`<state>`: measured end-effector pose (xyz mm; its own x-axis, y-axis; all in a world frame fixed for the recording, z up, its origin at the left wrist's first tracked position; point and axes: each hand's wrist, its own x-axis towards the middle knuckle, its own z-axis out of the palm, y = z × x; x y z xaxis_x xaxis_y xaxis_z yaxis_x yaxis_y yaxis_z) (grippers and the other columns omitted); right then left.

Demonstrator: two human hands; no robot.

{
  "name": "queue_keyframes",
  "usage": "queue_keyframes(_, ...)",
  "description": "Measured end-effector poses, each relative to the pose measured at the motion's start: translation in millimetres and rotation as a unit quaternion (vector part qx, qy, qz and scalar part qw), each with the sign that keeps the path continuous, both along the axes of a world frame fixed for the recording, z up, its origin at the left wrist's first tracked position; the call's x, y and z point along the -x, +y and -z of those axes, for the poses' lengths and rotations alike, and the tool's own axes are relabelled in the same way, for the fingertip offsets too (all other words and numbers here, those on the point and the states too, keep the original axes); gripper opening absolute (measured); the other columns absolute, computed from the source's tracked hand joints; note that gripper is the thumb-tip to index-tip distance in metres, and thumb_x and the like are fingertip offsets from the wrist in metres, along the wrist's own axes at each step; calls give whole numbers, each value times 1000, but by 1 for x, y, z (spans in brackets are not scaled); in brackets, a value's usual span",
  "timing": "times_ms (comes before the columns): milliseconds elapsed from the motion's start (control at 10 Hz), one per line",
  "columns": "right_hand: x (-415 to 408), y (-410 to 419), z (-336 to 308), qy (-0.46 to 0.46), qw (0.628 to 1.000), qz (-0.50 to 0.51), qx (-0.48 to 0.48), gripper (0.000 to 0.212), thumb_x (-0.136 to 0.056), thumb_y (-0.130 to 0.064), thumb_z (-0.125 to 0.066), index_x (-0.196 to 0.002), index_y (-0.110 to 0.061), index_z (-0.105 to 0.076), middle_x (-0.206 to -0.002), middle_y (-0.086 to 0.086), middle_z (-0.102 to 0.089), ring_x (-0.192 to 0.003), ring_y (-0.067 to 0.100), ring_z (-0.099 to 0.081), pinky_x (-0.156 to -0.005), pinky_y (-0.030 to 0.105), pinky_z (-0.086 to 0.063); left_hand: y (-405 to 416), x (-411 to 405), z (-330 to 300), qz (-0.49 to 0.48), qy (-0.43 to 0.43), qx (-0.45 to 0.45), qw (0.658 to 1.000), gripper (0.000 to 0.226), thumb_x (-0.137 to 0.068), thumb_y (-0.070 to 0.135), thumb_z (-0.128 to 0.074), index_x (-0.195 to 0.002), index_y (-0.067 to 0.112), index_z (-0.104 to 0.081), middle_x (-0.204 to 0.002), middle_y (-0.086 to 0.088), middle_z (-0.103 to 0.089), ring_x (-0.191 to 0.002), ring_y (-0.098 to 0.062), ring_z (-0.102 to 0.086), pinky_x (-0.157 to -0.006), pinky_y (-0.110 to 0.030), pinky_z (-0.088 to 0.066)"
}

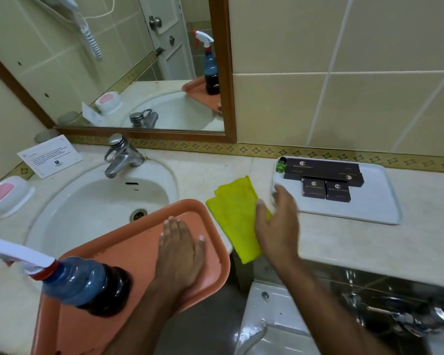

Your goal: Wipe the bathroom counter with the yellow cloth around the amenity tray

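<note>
My right hand hovers over the beige counter, fingers loosely spread and holding nothing; I cannot tell whether the palm touches what lies under it. Beneath and just to the left of that hand lies the yellow cloth, folded, flat on the counter, with its near corner hanging over the counter's front edge. My fingertips reach to the near left corner of the white amenity tray, which sits just beyond and to the right of the hand. On that tray, past my fingers, lie dark boxes: two long ones at the back, two small ones in front, and a small green-topped bottle at the far left corner.

My left hand lies flat, fingers together and thumb out, pressed palm down on an orange tray. This tray rests over the front of the white sink and juts out past the counter edge. To the left of this hand, on the same tray, stands a blue spray bottle with a white and red trigger head.

Beyond my left hand is the chrome tap, and farther left a printed card and a white soap dish with a pink bar. The cloth lies between my two hands, nearer the right one.
</note>
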<state>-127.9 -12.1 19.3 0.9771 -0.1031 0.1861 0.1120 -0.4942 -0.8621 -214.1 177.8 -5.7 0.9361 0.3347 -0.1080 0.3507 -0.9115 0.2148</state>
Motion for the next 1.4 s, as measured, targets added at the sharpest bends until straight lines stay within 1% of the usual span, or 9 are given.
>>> queue_keyframes(200,80,-3,59,349,859,236,-290,56,-56,-63,-79,-74,-16,-55,-70,8,-54,-63,22,-51,-59,43,-50,3,-21,-25,30,-23,7,999,74,-95,46,-16,-150,-4,-10,-160,-23,-7,-149,-33,-4,-121,-44,-5)
queue_keyframes(400,37,11,27,328,911,182,-173,51,-55,-51,-66,-68,-2,-71,-69,16,-73,-69,37,-71,-65,47,-60,21,-31,-45,4,-43,60,997,68,-98,43,-27,-147,-5,-20,-157,-26,-20,-147,-35,-16,-120,-44,-15)
queue_keyframes(500,3,29,-30,285,931,162,-159,48,-60,-46,-68,-77,-2,-72,-78,15,-74,-74,35,-71,-67,44,-60,20,-30,-67,-87,-48,106,989,53,-94,43,-36,-119,0,-54,-122,-20,-61,-110,-34,-56,-90,-42,-46)
queue_keyframes(600,-28,65,-86,248,937,128,-212,40,-46,-40,-70,-67,-7,-67,-69,10,-73,-64,34,-72,-61,50,-61,7,-34,-93,-270,5,416,869,56,-92,48,-39,-112,0,-60,-97,-16,-69,-83,-30,-65,-70,-36,-50)
queue_keyframes(800,-22,121,-196,164,953,38,-251,24,-51,-21,-76,-63,-4,-66,-33,-3,-54,-51,30,-69,-54,49,-61,29,-70,-118,-288,31,859,421,103,-82,75,-28,-143,-8,-25,-134,-38,-46,-117,-53,-52,-104,-61,-38)
queue_keyframes(900,13,121,-201,153,948,16,-279,15,-56,-22,-73,-52,-9,-65,-31,-4,-54,-52,32,-70,-60,52,-61,58,-88,-131,-281,-103,878,373,75,-89,58,-38,-134,-2,-44,-118,-28,-59,-89,-42,-67,-74,-53,-56)
queue_keyframes(1100,108,105,-84,285,935,47,-208,23,-70,-29,-69,-53,-12,-66,-48,3,-67,-55,28,-71,-56,45,-59,85,-76,-93,-330,-23,592,735,53,-71,9,-69,-121,-5,-58,-111,-21,-67,-95,-33,-66,-81,-48,-55)
queue_keyframes(1200,134,108,-24,408,906,4,-115,33,-75,-28,-64,-102,-9,-70,-96,14,-75,-86,31,-72,-71,27,-54,70,-56,-59,-369,7,376,850,55,-59,12,-78,-106,-10,-59,-104,-16,-68,-92,-30,-68,-75,-34,-55)
queue_keyframes(1400,112,78,-30,433,875,-36,-212,13,-74,-19,-58,-68,-8,-62,-72,13,-71,-62,27,-70,-62,42,-63,27,-50,-71,-355,-60,106,927,51,-69,21,-67,-115,4,-52,-122,-22,-57,-112,-42,-54,-93,-44,-48)
